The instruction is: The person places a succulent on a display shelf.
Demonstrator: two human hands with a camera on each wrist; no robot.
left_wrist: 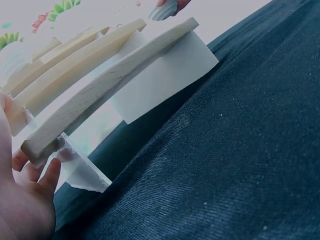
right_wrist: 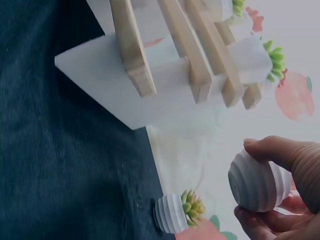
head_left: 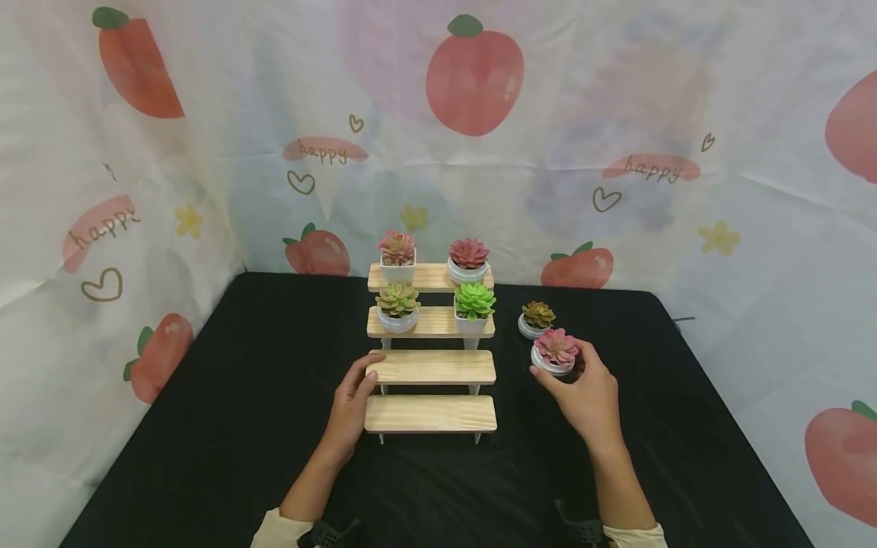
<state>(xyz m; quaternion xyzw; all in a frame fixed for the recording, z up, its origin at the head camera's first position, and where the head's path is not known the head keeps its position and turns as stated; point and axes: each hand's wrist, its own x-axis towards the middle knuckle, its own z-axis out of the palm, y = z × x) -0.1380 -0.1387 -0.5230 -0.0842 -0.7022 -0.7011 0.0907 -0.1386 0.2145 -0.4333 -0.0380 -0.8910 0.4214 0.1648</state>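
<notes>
A pink succulent in a round white ribbed pot (right_wrist: 256, 182) is in my right hand (head_left: 591, 392), pinched between thumb and fingers above the table, to the right of the tiered wooden plant stand (head_left: 432, 368). My left hand (head_left: 351, 403) grips the left end of the stand's boards, around the third tier from the top. On the top tier sit a pale pink succulent (head_left: 397, 250) and a dark pink succulent (head_left: 469, 255). One tier down are a dull green succulent (head_left: 397, 301) and a bright green succulent (head_left: 474, 301). Both lower tiers show bare wood.
A brownish-green succulent (head_left: 537, 313) in a white ribbed pot stands on the black tablecloth (head_left: 240, 426), just beyond the held pot. White side supports (left_wrist: 165, 80) carry the boards. A fruit-print curtain (head_left: 521, 99) hangs behind and along both sides.
</notes>
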